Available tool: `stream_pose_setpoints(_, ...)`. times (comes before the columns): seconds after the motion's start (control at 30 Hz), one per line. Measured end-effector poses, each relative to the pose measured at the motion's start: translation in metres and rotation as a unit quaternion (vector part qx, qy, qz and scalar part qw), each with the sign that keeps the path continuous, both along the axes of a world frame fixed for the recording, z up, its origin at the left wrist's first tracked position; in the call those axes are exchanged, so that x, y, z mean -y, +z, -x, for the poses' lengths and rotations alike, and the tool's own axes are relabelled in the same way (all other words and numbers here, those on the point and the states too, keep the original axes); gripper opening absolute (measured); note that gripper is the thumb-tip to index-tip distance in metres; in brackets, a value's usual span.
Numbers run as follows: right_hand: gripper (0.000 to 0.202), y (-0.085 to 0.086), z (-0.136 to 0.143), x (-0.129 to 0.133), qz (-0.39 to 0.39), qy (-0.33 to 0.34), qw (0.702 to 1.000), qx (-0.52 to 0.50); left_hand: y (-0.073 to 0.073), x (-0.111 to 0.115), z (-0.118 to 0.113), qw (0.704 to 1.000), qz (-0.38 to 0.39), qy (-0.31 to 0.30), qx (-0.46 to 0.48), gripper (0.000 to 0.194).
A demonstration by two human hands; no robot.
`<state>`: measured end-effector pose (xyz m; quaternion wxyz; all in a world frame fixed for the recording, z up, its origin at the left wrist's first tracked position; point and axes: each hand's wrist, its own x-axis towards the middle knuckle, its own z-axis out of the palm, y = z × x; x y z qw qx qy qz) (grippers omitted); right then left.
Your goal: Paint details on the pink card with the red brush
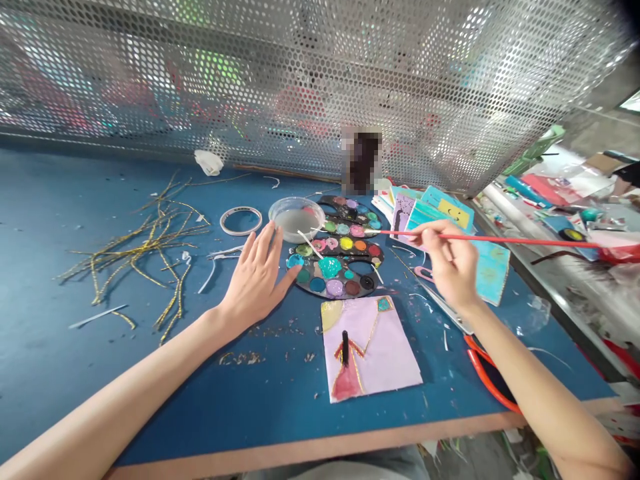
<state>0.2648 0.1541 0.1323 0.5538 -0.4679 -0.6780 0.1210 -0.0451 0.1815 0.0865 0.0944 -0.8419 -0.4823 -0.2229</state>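
My right hand point(453, 263) grips a long red paintbrush point(510, 239), held level, its tip reaching left over the black paint palette point(340, 267) filled with several coloured paints. My left hand point(257, 277) lies flat and open on the blue table point(75, 347), fingertips touching the palette's left edge and close to a clear plastic cup of cloudy water point(296, 218). Below the palette lies a small pale pink painted card point(367, 347) showing a red-robed figure with gold outlines.
Gold wire strands point(145, 250) are scattered at the left. A roll of tape point(241, 221) sits beside the cup. Several painted cards point(440, 213) are stacked at the right, red-handled scissors point(487, 377) near the front right edge. A perforated metal screen point(300, 87) backs the table.
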Motion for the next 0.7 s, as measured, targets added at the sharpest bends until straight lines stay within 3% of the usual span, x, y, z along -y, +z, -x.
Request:
stream_pose_setpoints(0.1,0.017,0.028,0.008,0.029,-0.049,-0.014,0.999,0.006,0.007,0.003,0.001,0.999,-0.035,-0.025,0.026,0.058)
stream_pose_setpoints(0.2,0.015,0.035,0.016,0.060,-0.031,0.023,0.993,0.112,0.014,0.016,0.000,0.990,-0.083,-0.106,0.044,0.027)
stream_pose_setpoints(0.27,0.014,0.024,0.019,0.074,-0.013,0.075,0.985,0.157,0.016,0.032,-0.004,0.974,-0.106,-0.198,0.038,0.019)
stream_pose_setpoints(0.37,0.016,-0.001,0.023,0.081,-0.052,0.137,0.970,0.196,0.012,0.061,-0.013,0.940,-0.122,-0.317,0.022,0.037)
stream_pose_setpoints(0.43,0.017,-0.014,0.025,0.080,-0.073,0.165,0.962,0.204,0.008,0.074,-0.019,0.920,-0.124,-0.371,0.019,0.038)
stream_pose_setpoints(0.5,0.018,-0.022,0.027,0.077,-0.074,0.183,0.958,0.209,0.004,0.080,-0.023,0.910,-0.124,-0.396,0.020,0.035)
stream_pose_setpoints(0.7,0.018,-0.025,0.026,0.071,-0.054,0.189,0.958,0.210,0.002,0.072,-0.024,0.915,-0.130,-0.380,0.021,0.022)
